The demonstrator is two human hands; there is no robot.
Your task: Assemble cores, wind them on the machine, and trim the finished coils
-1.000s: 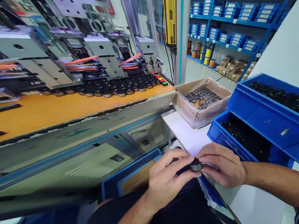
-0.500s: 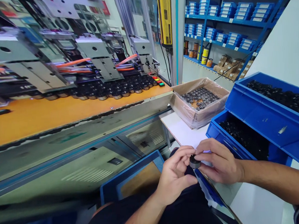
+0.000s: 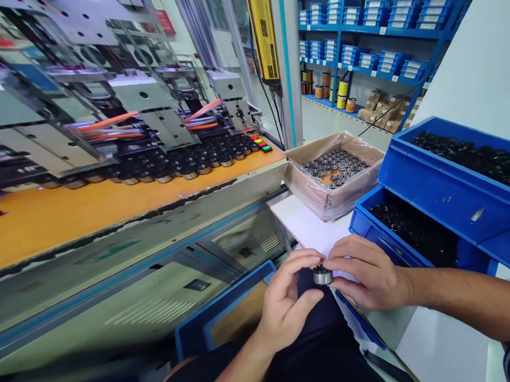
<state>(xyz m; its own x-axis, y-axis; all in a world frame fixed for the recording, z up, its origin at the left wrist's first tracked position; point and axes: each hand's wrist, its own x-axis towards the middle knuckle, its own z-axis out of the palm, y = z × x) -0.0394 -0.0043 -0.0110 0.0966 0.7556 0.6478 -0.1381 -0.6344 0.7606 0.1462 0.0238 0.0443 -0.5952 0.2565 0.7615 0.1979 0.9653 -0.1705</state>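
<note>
A small round metal ring with a black toothed top (image 3: 322, 275) is held up over my lap. My right hand (image 3: 368, 272) pinches its right side between thumb and fingers. Around the left side curves my left hand (image 3: 289, 301), its thumb apart from the ring and its fingertips close to the upper edge; whether they touch it I cannot tell. Behind the hands stands a cardboard box (image 3: 329, 202) lined with clear plastic, with many small metallic rings inside. Right of it, two stacked blue bins, the upper bin (image 3: 455, 193) and the lower bin (image 3: 367, 222), contain black parts.
On the left, a machine (image 3: 158, 126) stands over an orange work surface (image 3: 66, 209), where rows of similar round parts (image 3: 179, 167) sit. A white table (image 3: 298, 219) carries the box and bins. Below is a blue-edged tray (image 3: 221, 306). Blue shelving (image 3: 370, 30) stands behind.
The ring has tilted so its shiny metal side shows more. Both hands have shifted slightly left in view, and the left thumb is farther from the ring's base. The camera view has turned slightly.
</note>
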